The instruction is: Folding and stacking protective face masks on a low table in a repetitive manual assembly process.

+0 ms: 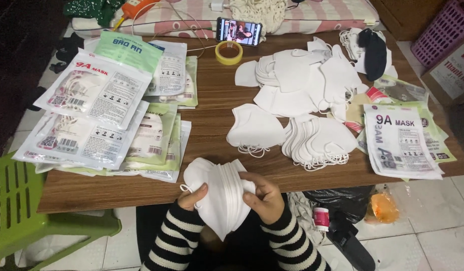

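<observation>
I see a stack of white masks [223,193] held upright at the near edge of the wooden table [212,105], pinched between my left hand [193,197] and right hand [264,197], both clasping its sides, fingers curled.

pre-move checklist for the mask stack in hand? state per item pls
1. Left hand on stack of white masks: ok, fingers at its left edge.
2. Right hand on stack: ok, grips the right edge.
3. Stack aligned: cannot tell, edges fan slightly.
4. Bare wooden table in front of hands: ok.
5. Empty pouches at right: ok, flat and unobstructed.
6. Filled packs at left: ok, overlapping pile, clear of hands.
</observation>
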